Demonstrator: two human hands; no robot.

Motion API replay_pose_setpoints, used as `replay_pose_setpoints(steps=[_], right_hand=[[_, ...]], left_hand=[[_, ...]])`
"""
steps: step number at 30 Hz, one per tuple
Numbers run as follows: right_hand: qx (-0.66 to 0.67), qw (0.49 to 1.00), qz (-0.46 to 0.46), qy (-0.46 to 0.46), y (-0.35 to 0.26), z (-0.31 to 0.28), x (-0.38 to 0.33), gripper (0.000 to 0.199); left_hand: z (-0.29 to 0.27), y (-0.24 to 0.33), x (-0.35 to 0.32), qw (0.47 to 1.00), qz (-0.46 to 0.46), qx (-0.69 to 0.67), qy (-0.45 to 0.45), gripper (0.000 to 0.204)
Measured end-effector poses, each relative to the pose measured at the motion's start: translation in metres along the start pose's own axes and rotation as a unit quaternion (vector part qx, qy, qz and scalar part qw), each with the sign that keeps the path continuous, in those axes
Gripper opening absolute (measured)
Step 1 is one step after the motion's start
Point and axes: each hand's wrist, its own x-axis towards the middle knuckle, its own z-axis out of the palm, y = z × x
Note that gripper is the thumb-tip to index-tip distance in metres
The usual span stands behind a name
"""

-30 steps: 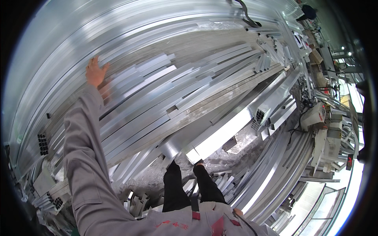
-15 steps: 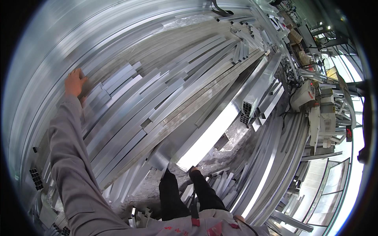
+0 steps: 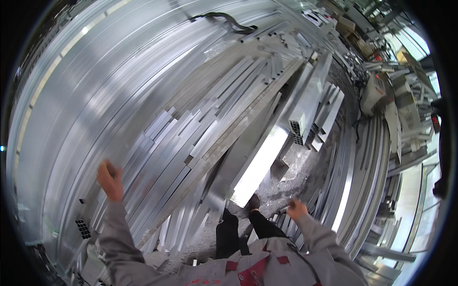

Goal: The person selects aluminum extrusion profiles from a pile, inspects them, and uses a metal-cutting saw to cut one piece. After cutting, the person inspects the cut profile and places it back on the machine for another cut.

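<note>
Currently, left hand: the left hand [image 3: 109, 180] is reaching out over the left side of the metal bars [image 3: 176, 152]; its fingers are bending loosely and the thumb is standing apart, so it is looking half wide. I cannot tell if it is touching metal.
Right hand: the right hand [image 3: 297, 209] is hanging low beside the person's leg, with its fingers curling narrow; a small pale thing is showing by the fingertips, but I cannot tell if the hand is holding it.
Metal bars: they are lying side by side in a slanting pile, between the left hand and the bright beam [image 3: 260, 167], with ends at uneven places.
Tube bundle: a bundle of square tubes [image 3: 296, 132] is lying right of the beam, its dark holes facing the person.
Strap: a black strap [image 3: 224, 17] is curving across the far metal.
Legs: black trousers [image 3: 228, 236] are showing below the beam.
</note>
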Motion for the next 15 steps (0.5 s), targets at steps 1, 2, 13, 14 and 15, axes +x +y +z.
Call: replay_pose_setpoints(steps=[1,2,13,14,15], right_hand=[[0.040,0.996,-0.075,0.008,-0.052,-0.013,0.017,0.057],[0.158,0.977,-0.142,-0.029,-0.103,-0.030,0.027,0.068],[0.713,0.625,-0.200,-0.247,-0.328,-0.145,-0.041,0.068],[0.706,0.638,-0.188,-0.245,-0.320,-0.150,-0.047,0.063],[0.703,0.638,-0.208,-0.235,-0.313,-0.154,-0.055,0.057]], left_hand=[[-0.008,0.018,-0.029,1.000,-0.007,-0.023,-0.005,0.050],[-0.011,0.038,-0.058,0.998,-0.005,-0.070,0.002,0.048],[-0.011,0.276,-0.312,0.916,-0.257,-0.292,-0.096,0.063],[-0.009,0.289,-0.315,0.918,-0.281,-0.256,-0.116,0.067],[-0.018,0.299,-0.319,0.930,-0.233,-0.259,-0.118,0.068]])
